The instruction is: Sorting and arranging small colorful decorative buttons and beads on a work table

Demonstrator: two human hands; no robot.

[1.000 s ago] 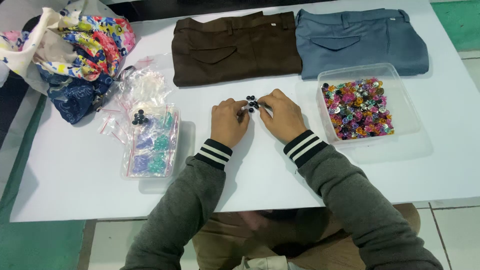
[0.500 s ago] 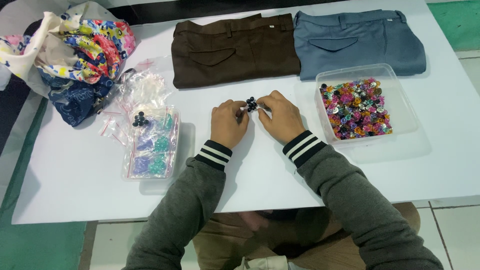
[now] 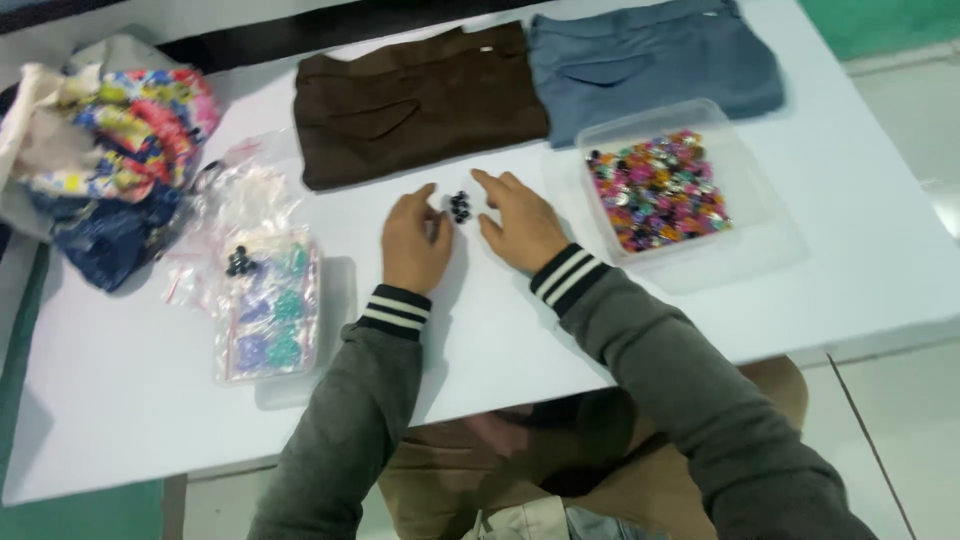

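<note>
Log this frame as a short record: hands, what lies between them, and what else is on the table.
left hand: flat on white table, empty
right hand: flat on table, empty
between hands: small cluster of black beads, not gripped
right side: clear tray of coloured beads
back: brown trousers, blue trousers, folded
left side: plastic bags, cloth pile
</note>
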